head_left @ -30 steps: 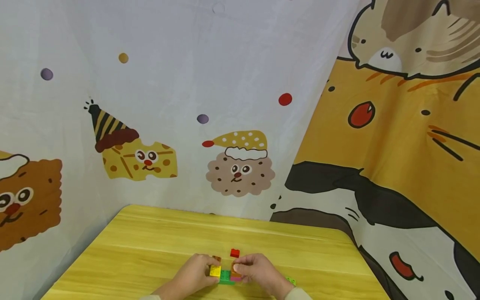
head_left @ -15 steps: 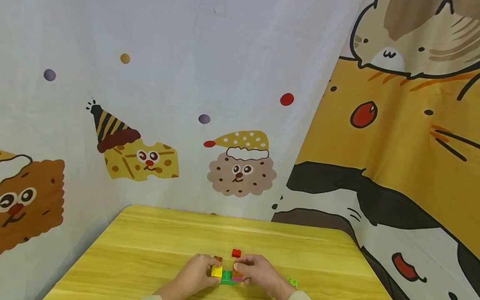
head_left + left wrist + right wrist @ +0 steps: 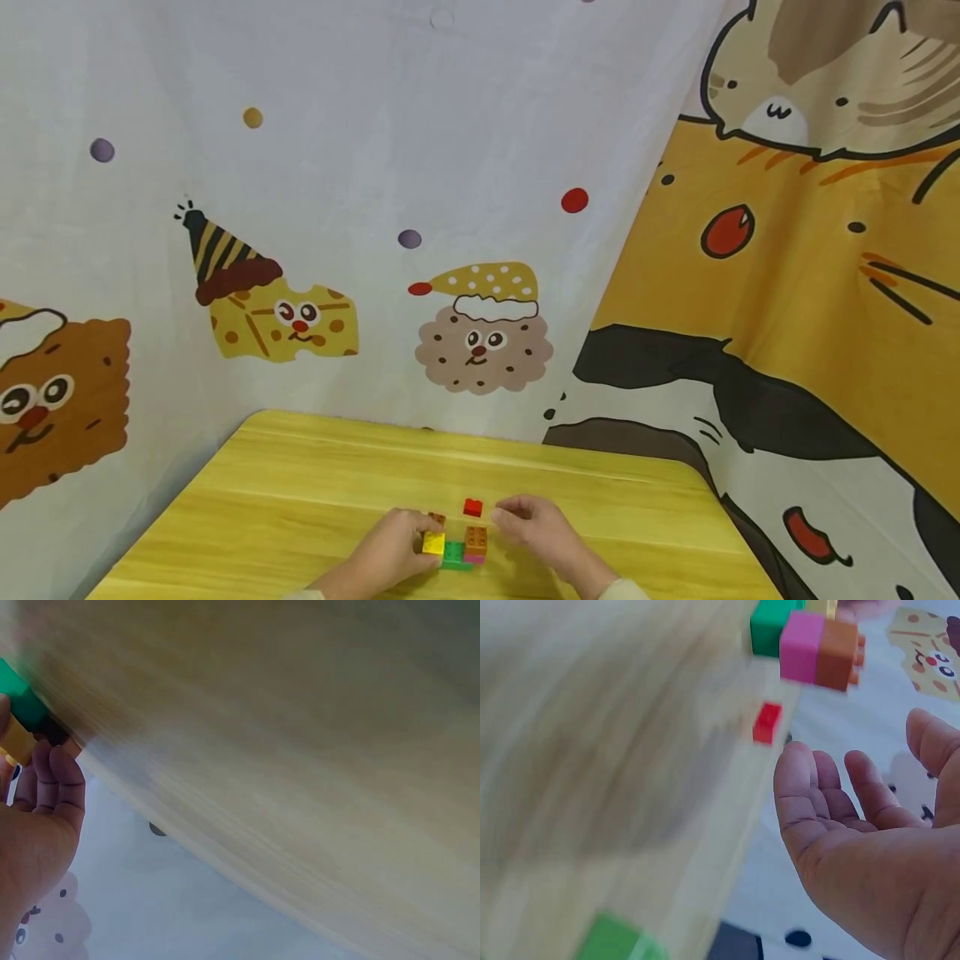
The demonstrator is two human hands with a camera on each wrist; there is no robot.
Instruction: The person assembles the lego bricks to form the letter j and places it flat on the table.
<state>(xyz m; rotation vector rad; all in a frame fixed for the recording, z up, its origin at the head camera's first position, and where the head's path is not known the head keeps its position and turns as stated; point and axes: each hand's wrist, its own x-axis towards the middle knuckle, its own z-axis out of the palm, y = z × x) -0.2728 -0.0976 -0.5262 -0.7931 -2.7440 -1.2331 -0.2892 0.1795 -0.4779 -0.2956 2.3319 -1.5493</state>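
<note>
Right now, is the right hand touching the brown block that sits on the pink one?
Apart. The head view shows tabletop between the right hand and the brown block; the right wrist view shows a gap too.

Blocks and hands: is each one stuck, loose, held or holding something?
Green block: at the bottom
Front orange block: on top, studs bare
Pink block: sandwiched between them
Yellow block: held
Back orange block: partly hidden, can't tell
Red block: loose on the table
Bright green block: apart from the rest
Left hand: gripping yellow block
Right hand: holding nothing
</note>
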